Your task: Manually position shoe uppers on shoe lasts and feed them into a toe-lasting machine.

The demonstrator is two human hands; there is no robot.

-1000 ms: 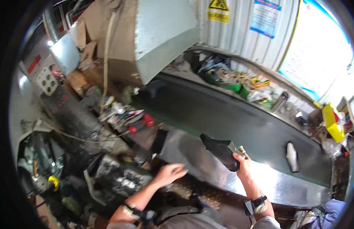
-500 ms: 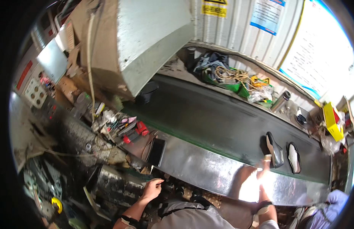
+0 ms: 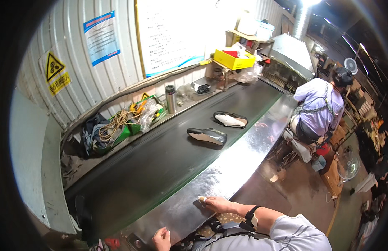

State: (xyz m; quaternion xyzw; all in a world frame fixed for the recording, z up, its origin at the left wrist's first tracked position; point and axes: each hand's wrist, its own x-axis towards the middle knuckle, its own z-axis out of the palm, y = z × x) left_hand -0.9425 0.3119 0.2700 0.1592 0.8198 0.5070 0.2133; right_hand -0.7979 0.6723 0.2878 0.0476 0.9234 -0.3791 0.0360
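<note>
My right hand (image 3: 217,204) rests over the shiny metal ledge (image 3: 189,209) along the belt's near side, fingers stretched forward and nothing visible in them. One fingertip has a pale tan covering. At the lower edge, my left hand (image 3: 161,240) is loosely curled near the ledge, with no object showing in it. Farther along the dark conveyor belt (image 3: 156,167) lie two black shoes, apart from both hands. The nearer shoe (image 3: 207,136) is tipped with its pale sole showing; the farther shoe (image 3: 230,119) shows a whitish surface.
Behind the belt, a shelf bears a green container (image 3: 122,133) of cords and cloth, and a steel flask (image 3: 171,99). A yellow box (image 3: 233,59) stands farther along. Another person (image 3: 321,104) in a lavender top sits at the far right, beside the belt's end. A pale metal housing (image 3: 39,167) stands left.
My view has swung right, bringing the seated person into sight. My right hand has drawn back from near the shoes to the metal ledge. My left hand stays curled.
</note>
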